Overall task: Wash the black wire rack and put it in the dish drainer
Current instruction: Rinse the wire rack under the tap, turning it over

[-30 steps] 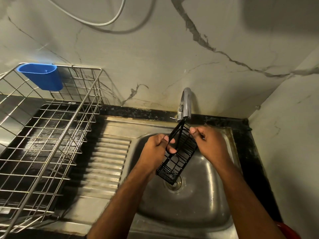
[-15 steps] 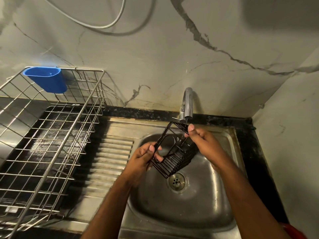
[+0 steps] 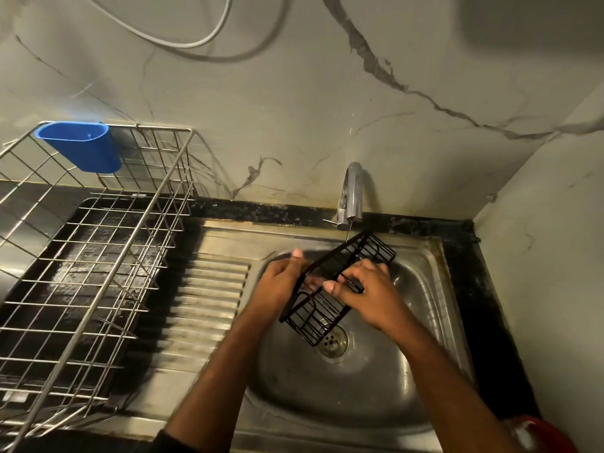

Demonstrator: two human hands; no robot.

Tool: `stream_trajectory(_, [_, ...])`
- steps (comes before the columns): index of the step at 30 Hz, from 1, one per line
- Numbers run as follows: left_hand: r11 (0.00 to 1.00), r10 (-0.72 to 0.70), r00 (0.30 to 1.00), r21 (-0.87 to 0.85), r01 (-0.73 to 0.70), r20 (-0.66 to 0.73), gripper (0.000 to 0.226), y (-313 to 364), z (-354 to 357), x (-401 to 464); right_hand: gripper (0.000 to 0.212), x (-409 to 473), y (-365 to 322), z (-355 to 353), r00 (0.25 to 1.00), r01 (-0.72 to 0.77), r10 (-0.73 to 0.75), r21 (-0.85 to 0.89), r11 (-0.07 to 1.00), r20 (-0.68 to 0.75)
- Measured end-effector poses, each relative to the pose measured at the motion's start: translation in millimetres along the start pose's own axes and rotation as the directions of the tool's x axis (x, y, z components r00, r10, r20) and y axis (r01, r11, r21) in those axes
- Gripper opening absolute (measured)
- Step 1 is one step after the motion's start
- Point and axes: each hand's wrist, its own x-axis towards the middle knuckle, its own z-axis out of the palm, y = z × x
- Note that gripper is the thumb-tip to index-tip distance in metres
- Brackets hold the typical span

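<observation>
1. Black wire is what our hands are gripping: the black wire rack (image 3: 336,286) is hanging tilted over the steel sink (image 3: 421,322), its upper end reaching toward the back edge of the bench and its lower end hovering just above the drain (image 3: 333,343).
2. Our left hand (image 3: 281,286) is holding the rack's left long edge, its fingers curling behind the wire and partly hidden.
3. Our right hand (image 3: 369,292) is clamping the rack from the right, its fingers wrapping over the rim near the middle.
4. The tap (image 3: 351,194) is standing at the back edge of the sink, and a thin stream is falling from it onto the rack's upper end.
5. The dish drainer (image 3: 81,256) is sitting at the left end of the bench, well apart from the rack, with the ribbed draining board (image 3: 206,305) lying between it and the basin.
6. A blue cup (image 3: 80,145) is hanging on the drainer's back rim.
</observation>
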Motion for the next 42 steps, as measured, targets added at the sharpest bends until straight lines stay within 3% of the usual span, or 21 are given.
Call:
stream_trajectory(2, [1.0, -0.005, 0.998, 0.03, 0.003, 0.069, 0.047, 3, 10, 7, 0.049, -2, -2, 2, 0.999, 0.035, -0.034, -0.073, 0.997, 0.019])
stream_trajectory(6, [0.992, 0.038, 0.999, 0.122, -0.039, 0.007, 0.032, -6, 19, 12, 0.052, -8, -6, -1, 0.995, 0.097, -0.093, -0.137, 0.986, 0.038])
stream_trajectory(8, [0.997, 0.021, 1.0, 0.067, -0.022, 0.009, 0.033, -8, 19, 7, 0.041, -10, -5, -6, 0.988, 0.148, -0.141, -0.153, 0.977, 0.058])
stream_trajectory(11, [1.0, -0.017, 1.0, -0.004, 0.017, -0.007, 0.033, -10, 13, 0, 0.018, -11, -8, -15, 0.976, 0.19, -0.19, -0.01, 0.982, -0.107])
stream_trajectory(13, [1.0, -0.003, 1.0, 0.02, 0.003, -0.002, 0.033, -12, 10, -4, 0.028, -7, -11, -15, 0.954, 0.239, -0.246, -0.062, 0.969, -0.171])
stream_trajectory(16, [1.0, 0.016, 1.0, -0.005, -0.016, -0.019, 0.037, -9, 2, -10, 0.052, 1, -14, -4, 0.94, 0.336, -0.329, -0.378, 0.862, 0.087])
stream_trajectory(18, [0.993, 0.01, 0.997, -0.114, -0.019, -0.078, 0.035, -8, 0, -14, 0.054, 8, -10, 2, 0.933, 0.359, -0.309, -0.479, 0.801, 0.183])
stream_trajectory(21, [0.972, -0.017, 0.986, -0.233, -0.022, -0.164, 0.04, -14, -5, -16, 0.056, 21, -2, -1, 0.947, 0.319, -0.262, -0.475, 0.82, 0.183])
stream_trajectory(26, [0.96, -0.033, 0.981, -0.279, -0.022, -0.189, 0.043, -32, -17, -19, 0.066, 46, 19, -27, 0.991, 0.098, -0.03, -0.555, 0.826, 0.13])
stream_trajectory(29, [0.946, -0.074, 0.979, -0.324, 0.008, -0.189, 0.043, -35, -22, -21, 0.064, 46, 10, -29, 0.991, 0.131, -0.089, -0.559, 0.819, 0.101])
stream_trajectory(31, [0.922, -0.109, 0.978, -0.387, 0.032, -0.18, 0.039, -33, -24, -22, 0.066, 39, -3, -27, 0.962, 0.272, -0.205, -0.532, 0.802, 0.183])
stream_trajectory(33, [0.912, -0.106, 0.98, -0.409, 0.028, -0.169, 0.038, -32, -25, -23, 0.064, 38, -8, -30, 0.951, 0.304, -0.233, -0.487, 0.818, 0.203])
stream_trajectory(37, [0.927, -0.065, 0.985, -0.376, 0.0, -0.159, 0.054, -34, -26, -21, 0.047, 55, -2, -47, 0.996, 0.089, -0.085, -0.212, 0.973, 0.031])
stream_trajectory(40, [0.931, -0.083, 0.984, -0.364, 0.02, -0.157, 0.05, -35, -28, -23, 0.022, 61, 3, -51, 0.996, 0.036, -0.046, 0.129, 0.991, 0.077])
stream_trajectory(42, [0.931, -0.096, 0.983, -0.365, 0.033, -0.155, 0.048, -39, -30, -23, 0.014, 61, 6, -54, 0.987, -0.032, -0.007, 0.241, 0.97, 0.159])
